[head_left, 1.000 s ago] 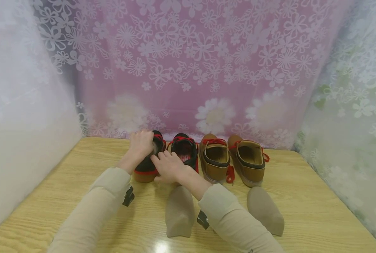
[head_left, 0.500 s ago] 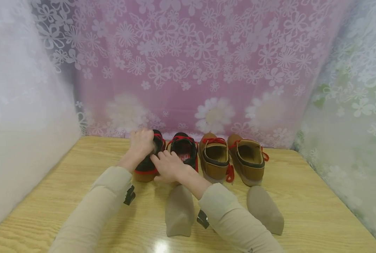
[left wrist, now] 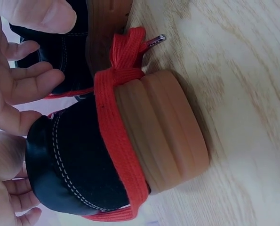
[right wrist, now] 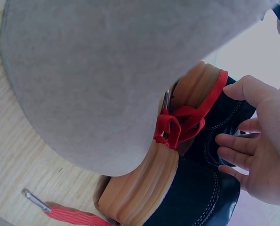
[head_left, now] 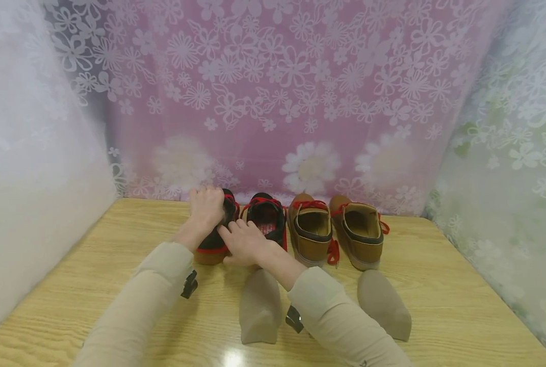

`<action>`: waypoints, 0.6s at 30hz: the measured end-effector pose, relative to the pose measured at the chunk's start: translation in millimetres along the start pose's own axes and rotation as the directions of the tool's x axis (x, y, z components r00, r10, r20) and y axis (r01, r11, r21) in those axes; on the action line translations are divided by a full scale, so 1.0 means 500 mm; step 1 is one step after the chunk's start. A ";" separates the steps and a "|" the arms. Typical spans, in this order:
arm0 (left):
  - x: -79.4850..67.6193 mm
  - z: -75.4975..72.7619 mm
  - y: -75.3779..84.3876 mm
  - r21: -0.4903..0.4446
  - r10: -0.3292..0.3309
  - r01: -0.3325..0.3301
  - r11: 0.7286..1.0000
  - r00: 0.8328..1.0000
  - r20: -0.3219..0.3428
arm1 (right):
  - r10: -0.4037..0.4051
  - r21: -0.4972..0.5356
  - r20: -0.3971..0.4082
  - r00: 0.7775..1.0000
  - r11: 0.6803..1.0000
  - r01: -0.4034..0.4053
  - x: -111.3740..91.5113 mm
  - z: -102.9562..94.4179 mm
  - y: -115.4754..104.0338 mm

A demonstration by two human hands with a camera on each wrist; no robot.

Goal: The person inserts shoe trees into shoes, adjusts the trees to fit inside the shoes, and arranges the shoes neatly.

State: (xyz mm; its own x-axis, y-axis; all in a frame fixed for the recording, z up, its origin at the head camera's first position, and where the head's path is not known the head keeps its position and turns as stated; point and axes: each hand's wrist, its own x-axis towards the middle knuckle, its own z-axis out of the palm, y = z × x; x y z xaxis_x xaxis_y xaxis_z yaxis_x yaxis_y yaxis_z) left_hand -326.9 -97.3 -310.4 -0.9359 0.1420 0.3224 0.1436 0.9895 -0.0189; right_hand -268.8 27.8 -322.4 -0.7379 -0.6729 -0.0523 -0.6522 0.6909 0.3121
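Observation:
The left black shoe (left wrist: 78,160), with red laces and a tan sole, stands heel toward me. Curled over the side of its opening, my left hand (head_left: 207,208) grips it; the thumb is hidden in the head view. At the inner back of the same opening, my right hand (head_left: 244,239) touches the collar with a fingertip. Its other fingers hang loosely apart in the left wrist view. Immediately to the right is the second black shoe (head_left: 260,208). A taupe toe-shaped form (head_left: 259,308) lies under my right forearm; up close it fills much of the right wrist view.
Two brown shoes (head_left: 310,244) with red laces continue the row on the right. Another taupe form (head_left: 383,306) lies in front of them. A loose red lace (right wrist: 78,216) trails on the wooden table (head_left: 456,306). Patterned cloth (head_left: 273,92) hangs close behind the toes.

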 end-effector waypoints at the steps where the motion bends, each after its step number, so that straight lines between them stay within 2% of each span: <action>1: 0.000 0.001 -0.001 0.004 0.000 0.000 1.000 1.000 0.000 | 0.001 -0.001 0.001 1.000 1.000 -0.001 0.000 0.000 0.000; 9: -0.001 0.007 -0.020 -0.025 -0.008 0.007 1.000 0.999 -0.033 | 0.018 0.005 -0.006 1.000 1.000 -0.018 -0.002 -0.002 -0.004; 14: -0.009 0.008 -0.030 0.018 -0.011 0.012 1.000 0.999 -0.037 | 0.016 0.063 0.007 1.000 0.998 -0.016 -0.004 -0.008 -0.003; 18: -0.015 0.000 -0.027 0.030 0.026 -0.025 0.999 0.998 -0.055 | 0.011 0.121 0.028 1.000 0.993 -0.014 -0.012 -0.017 0.005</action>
State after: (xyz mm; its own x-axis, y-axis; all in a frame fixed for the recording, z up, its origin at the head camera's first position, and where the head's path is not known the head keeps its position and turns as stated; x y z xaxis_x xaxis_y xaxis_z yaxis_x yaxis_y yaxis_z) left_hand -321.9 -112.0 -312.8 -0.9126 0.1661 0.3736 0.1568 0.9861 -0.0553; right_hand -264.4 31.1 -313.2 -0.7494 -0.6578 -0.0753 -0.6580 0.7272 0.1955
